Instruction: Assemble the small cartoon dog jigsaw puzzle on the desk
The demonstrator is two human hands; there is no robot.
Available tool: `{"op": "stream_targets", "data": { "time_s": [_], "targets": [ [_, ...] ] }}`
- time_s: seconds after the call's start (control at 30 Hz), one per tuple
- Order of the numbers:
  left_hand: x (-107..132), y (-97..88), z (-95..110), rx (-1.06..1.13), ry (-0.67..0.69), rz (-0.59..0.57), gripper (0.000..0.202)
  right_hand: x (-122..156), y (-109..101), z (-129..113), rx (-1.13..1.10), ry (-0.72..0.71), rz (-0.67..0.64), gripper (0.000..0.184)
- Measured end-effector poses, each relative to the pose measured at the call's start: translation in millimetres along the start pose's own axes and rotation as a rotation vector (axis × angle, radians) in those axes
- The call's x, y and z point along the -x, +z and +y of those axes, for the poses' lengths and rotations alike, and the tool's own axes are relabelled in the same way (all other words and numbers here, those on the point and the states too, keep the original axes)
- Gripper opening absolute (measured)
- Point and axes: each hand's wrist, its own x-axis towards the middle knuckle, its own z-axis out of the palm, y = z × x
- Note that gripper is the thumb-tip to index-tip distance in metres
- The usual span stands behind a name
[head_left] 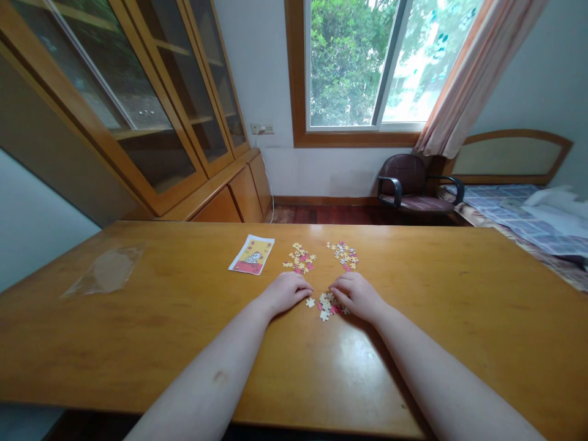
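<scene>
My left hand (287,291) rests on the table with its fingers curled together, close to a single pale jigsaw puzzle piece (310,302). Anything under its fingertips is hidden. Opposite it, my right hand (359,296) bends its closed fingers over the edge of a small pile of cream and pink puzzle pieces (325,304). Its fingertips touch the pile, but whether they pinch a piece cannot be made out. Beyond the hands lie two more loose heaps, a left one of yellow and pink pieces (299,258) and a right one of mixed pieces (344,253).
A picture card (252,254) with a yellow and pink cartoon lies left of the heaps. Farther left is a clear plastic bag (108,269) on the wooden table (184,343). Past the table stand a glass-fronted cabinet (184,177), an armchair (407,177) and a bed (496,214).
</scene>
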Motion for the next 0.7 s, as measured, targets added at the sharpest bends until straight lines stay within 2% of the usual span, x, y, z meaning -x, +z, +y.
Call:
{"op": "stream_targets", "data": {
  "time_s": [0.2,0.27,0.33,0.4,0.47,0.57,0.7],
  "targets": [
    [-3,2.0,-4,-0.077,-0.173,0.155,0.022,0,0,0,-0.021,0.022,-0.007,0.026],
    [0,-1.4,-2,-0.098,-0.164,0.198,0.021,0,0,0,-0.031,0.023,-0.004,0.026],
    [4,-5.3,1,-0.106,-0.071,0.148,0.016,0,0,-1,-0.037,0.024,-0.002,0.026],
    [6,-7.7,5,-0.103,0.041,0.023,0.020,-1,0,-1,-0.039,0.027,0.002,0.026],
    [7,-7.4,8,-0.112,0.084,-0.044,0.021,-1,0,-1,-0.038,0.032,0.006,0.026],
    [5,-3.9,9,-0.126,0.097,-0.046,0.016,-1,1,-1,-0.038,0.039,0.014,0.026],
    [2,-1.2,4,-0.122,0.067,-0.038,0.021,-1,1,0,-0.046,0.035,0.017,0.026]
  ]
}}
